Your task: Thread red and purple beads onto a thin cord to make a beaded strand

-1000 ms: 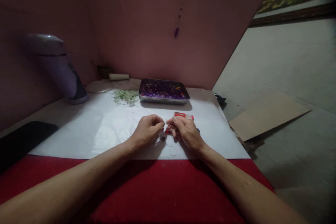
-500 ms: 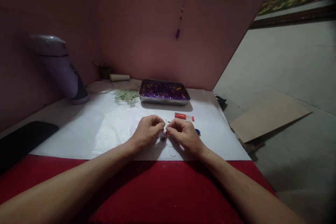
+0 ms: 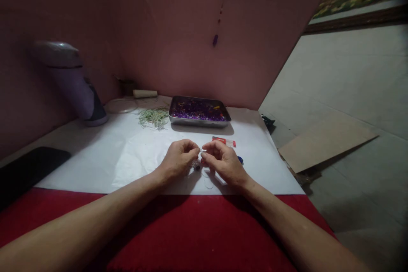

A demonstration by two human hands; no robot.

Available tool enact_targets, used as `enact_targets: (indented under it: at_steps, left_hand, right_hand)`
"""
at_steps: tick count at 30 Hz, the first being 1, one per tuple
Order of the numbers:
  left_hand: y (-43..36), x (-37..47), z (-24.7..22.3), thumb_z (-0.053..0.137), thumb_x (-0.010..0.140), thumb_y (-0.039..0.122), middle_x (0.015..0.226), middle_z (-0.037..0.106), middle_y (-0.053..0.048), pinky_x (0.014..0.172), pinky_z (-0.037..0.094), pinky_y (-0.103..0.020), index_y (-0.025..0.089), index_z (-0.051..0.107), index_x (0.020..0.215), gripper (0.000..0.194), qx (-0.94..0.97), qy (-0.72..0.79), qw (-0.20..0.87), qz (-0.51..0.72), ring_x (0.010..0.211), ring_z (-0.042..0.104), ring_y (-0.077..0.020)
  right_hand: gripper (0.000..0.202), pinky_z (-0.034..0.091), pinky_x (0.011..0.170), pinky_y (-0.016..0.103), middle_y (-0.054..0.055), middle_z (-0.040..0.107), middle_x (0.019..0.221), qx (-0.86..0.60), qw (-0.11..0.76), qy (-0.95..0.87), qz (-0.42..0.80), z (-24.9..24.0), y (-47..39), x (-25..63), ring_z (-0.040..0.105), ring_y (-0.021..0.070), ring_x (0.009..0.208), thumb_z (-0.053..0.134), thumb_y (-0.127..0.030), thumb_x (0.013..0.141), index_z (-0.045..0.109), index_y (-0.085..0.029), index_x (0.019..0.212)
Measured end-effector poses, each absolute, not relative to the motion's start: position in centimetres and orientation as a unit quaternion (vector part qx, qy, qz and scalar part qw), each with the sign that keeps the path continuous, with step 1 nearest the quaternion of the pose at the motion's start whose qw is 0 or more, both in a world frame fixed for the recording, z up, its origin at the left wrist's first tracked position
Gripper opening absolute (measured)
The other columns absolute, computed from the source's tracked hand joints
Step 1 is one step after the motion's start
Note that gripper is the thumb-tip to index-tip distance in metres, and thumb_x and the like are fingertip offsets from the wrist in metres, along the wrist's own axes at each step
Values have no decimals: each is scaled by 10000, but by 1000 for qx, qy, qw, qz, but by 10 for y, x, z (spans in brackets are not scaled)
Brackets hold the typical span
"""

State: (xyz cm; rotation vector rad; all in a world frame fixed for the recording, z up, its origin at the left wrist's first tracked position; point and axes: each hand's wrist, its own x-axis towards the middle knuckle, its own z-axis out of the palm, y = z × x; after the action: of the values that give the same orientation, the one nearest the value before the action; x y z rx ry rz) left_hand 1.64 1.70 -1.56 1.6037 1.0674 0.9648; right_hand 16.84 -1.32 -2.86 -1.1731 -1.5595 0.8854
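Observation:
My left hand (image 3: 180,157) is closed, thumb and forefinger pinching a thin thread (image 3: 201,149) above the paper. Just under its fingertips hangs a small cluster of clear beads (image 3: 194,164), with a dark bead (image 3: 197,168) at its lower edge. My right hand (image 3: 225,161) is close on the other side, its thumb and forefinger tips slightly apart near the thread. Partly hidden below its thumb is a red bead (image 3: 202,161). A loose loop of pale thread (image 3: 208,186) lies on the paper under the hands.
A metal tray (image 3: 200,123) of mostly purple beads stands behind the hands, beside a tangle of pale green threads (image 3: 153,118). A red packet (image 3: 219,140) and a blue object (image 3: 240,160) lie near my right hand. At left are a purple bottle (image 3: 75,89) and a black flat object (image 3: 35,170).
My right thumb and forefinger have parted from their pinch, and the red bead is now more hidden. My left hand stays almost in place.

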Motion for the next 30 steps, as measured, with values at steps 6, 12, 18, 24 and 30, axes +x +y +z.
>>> enact_targets:
  at_steps: [6, 12, 18, 24, 30]
  left_hand:
    - [14, 17, -13, 547, 683, 229, 570, 583, 9, 492, 384, -212, 157, 572, 631, 92, 660, 433, 484, 377, 516, 500, -101]
    - [15, 16, -14, 544, 680, 203, 576, 576, 19, 510, 393, -213, 156, 579, 637, 72, 670, 420, 488, 371, 527, 498, -97]
    - [16, 15, -15, 614, 663, 231, 599, 589, 14, 524, 405, -216, 150, 595, 644, 85, 669, 422, 494, 362, 550, 520, -102]
    - [16, 15, -14, 592, 677, 221, 589, 586, 8, 509, 408, -214, 141, 600, 640, 89, 663, 423, 484, 383, 540, 517, -101]
    - [17, 15, -15, 562, 676, 199, 595, 583, 8, 517, 409, -211, 139, 592, 665, 68, 653, 416, 492, 397, 549, 514, -102]
  right_hand:
    - [147, 418, 534, 241, -3, 585, 627, -486, 459, -660, 343, -32, -12, 169, 534, 120, 568, 520, -279, 848, 550, -179, 743]
    - [140, 403, 531, 235, -18, 562, 588, -491, 456, -666, 327, -27, -13, 169, 509, 111, 538, 511, -225, 834, 527, -181, 702]
    - [141, 409, 539, 240, -15, 565, 586, -494, 458, -668, 315, -22, -15, 168, 519, 113, 541, 503, -203, 820, 522, -179, 683]
    - [131, 403, 519, 240, -8, 579, 600, -484, 464, -655, 350, -28, -13, 169, 508, 110, 525, 512, -262, 846, 552, -171, 761]
    - [114, 407, 543, 242, -12, 572, 617, -484, 449, -672, 336, -29, -13, 170, 520, 115, 560, 531, -239, 843, 554, -176, 751]
